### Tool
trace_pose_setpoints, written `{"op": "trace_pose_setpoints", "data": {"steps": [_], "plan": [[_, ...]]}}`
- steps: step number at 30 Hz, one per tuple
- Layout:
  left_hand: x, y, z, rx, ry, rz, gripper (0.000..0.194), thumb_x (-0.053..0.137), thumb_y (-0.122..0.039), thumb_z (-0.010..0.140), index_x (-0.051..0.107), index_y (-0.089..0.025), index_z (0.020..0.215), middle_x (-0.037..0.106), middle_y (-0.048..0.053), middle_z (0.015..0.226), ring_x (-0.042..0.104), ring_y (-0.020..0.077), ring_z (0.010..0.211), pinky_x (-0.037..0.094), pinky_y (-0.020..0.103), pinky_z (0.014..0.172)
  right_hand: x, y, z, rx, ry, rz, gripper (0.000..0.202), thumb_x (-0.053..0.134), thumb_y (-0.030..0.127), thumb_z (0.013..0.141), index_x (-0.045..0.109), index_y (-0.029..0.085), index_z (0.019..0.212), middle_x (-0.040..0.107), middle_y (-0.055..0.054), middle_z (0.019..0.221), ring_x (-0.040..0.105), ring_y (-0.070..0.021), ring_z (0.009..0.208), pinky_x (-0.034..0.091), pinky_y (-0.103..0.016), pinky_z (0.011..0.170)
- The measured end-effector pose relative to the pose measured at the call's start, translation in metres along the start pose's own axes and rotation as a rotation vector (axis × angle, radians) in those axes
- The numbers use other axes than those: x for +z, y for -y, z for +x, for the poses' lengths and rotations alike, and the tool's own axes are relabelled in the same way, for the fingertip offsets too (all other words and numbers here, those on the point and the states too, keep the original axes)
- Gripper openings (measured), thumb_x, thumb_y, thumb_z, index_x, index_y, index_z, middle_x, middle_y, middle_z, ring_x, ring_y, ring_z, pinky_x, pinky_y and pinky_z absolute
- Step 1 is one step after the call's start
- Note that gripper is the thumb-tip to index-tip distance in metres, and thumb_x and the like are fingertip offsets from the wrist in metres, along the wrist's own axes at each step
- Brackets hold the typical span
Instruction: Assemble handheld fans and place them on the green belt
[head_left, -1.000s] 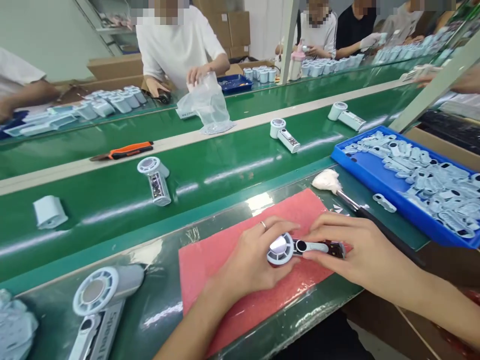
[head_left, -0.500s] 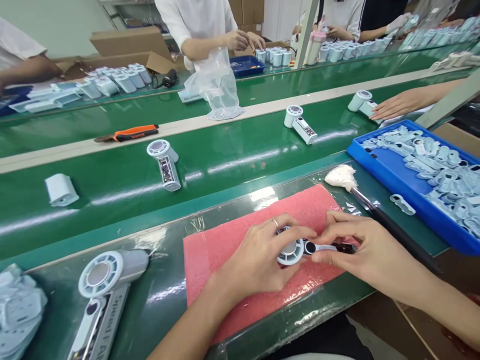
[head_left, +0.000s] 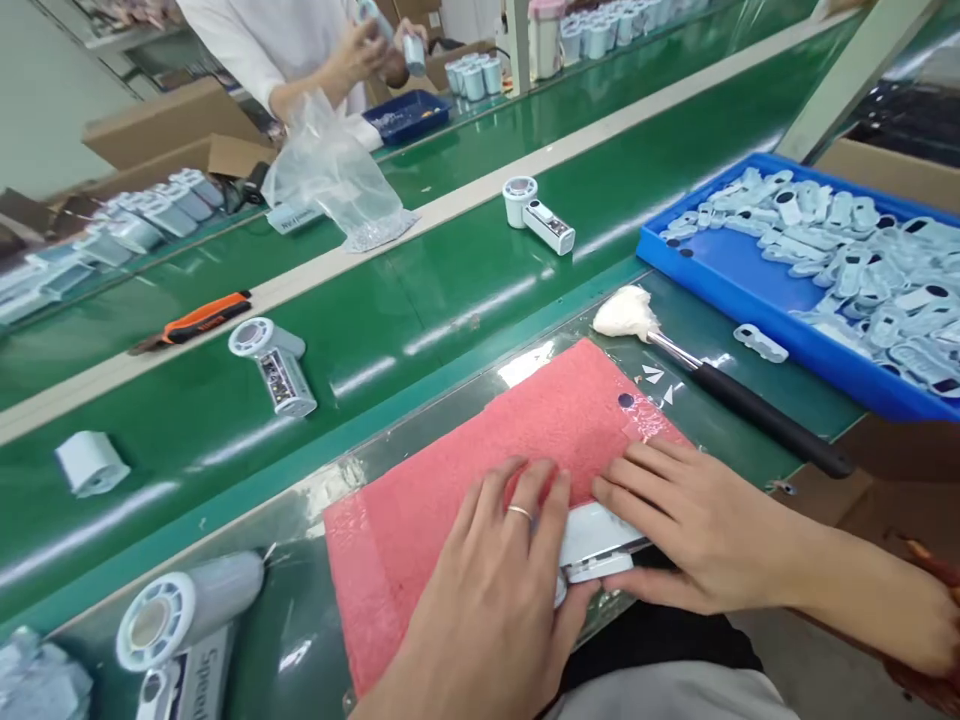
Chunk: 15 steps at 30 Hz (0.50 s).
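Note:
A pale blue handheld fan [head_left: 596,535] lies on its side over the near edge of the red pad [head_left: 465,450]. My left hand [head_left: 499,575] wraps its head end, which is mostly hidden under the fingers. On the handle end, my right hand [head_left: 694,525] grips with fingers on top and thumb below. A light cover strip [head_left: 600,567] on the handle's near side stands slightly apart from the body. One small dark disc [head_left: 625,400] rests on the pad's upper right part.
Beyond the pad, a green conveyor belt [head_left: 442,310] carries fans. A blue tray [head_left: 720,285] of covers stands right, beside a black-handled tool [head_left: 765,415] with a white wrapped head. Another fan [head_left: 187,610] lies left. Pliers [head_left: 202,318] lie on the divider; a co-worker [head_left: 300,50] handles parts opposite.
The fan has been turned on its side and drawn nearer to me. My right hand has gone from a fingertip pinch to a fuller grip. The view has shifted.

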<state>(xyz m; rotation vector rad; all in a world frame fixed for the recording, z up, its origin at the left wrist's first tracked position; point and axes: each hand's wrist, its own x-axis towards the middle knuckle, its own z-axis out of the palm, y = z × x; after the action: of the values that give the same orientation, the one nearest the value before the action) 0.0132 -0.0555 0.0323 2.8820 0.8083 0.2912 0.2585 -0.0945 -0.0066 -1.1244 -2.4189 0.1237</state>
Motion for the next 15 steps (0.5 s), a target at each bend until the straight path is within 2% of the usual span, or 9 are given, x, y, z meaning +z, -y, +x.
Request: {"op": "trace_pose_setpoints", "data": {"steps": [3, 7, 9, 15], "plan": [[-0.002, 0.001, 0.004, 0.096, 0.063, 0.079, 0.048, 0.052, -0.031, 0.104, 0.054, -0.001, 0.142, 0.068, 0.022, 0.132, 0.061, 0.04, 0.121, 0.061, 0.051, 0.094, 0.006, -0.005, 0.004, -0.11, -0.045, 0.013, 0.045, 0.047, 0.049, 0.11, 0.067, 0.009, 0.11, 0.062, -0.008, 0.091, 0.046, -0.0227, 0.082, 0.036, -0.038, 0.072], [-0.008, 0.008, 0.014, 0.196, 0.148, 0.11, 0.034, 0.048, -0.026, 0.1, 0.064, -0.006, 0.121, 0.071, 0.015, 0.105, 0.068, 0.0327, 0.09, 0.062, 0.044, 0.067, 0.011, -0.008, 0.007, -0.144, -0.067, 0.066, 0.037, 0.046, 0.04, 0.11, 0.066, 0.01, 0.1, 0.059, -0.006, 0.088, 0.044, -0.0212, 0.081, 0.033, -0.036, 0.071], [-0.01, 0.01, 0.017, 0.207, 0.177, 0.108, 0.031, 0.049, -0.027, 0.098, 0.064, -0.007, 0.116, 0.071, 0.013, 0.099, 0.068, 0.0315, 0.085, 0.061, 0.043, 0.06, 0.012, -0.008, 0.007, -0.153, -0.074, 0.039, 0.033, 0.048, 0.037, 0.109, 0.065, 0.012, 0.095, 0.057, -0.005, 0.085, 0.043, -0.021, 0.08, 0.033, -0.036, 0.07], [-0.012, 0.007, 0.017, 0.212, 0.182, 0.166, 0.044, 0.051, -0.027, 0.102, 0.056, 0.001, 0.136, 0.074, 0.018, 0.11, 0.072, 0.034, 0.094, 0.065, 0.043, 0.063, 0.011, -0.004, 0.007, -0.109, -0.01, -0.018, 0.029, 0.052, 0.038, 0.106, 0.066, 0.014, 0.097, 0.059, -0.005, 0.088, 0.046, -0.0217, 0.079, 0.037, -0.038, 0.073]]}}
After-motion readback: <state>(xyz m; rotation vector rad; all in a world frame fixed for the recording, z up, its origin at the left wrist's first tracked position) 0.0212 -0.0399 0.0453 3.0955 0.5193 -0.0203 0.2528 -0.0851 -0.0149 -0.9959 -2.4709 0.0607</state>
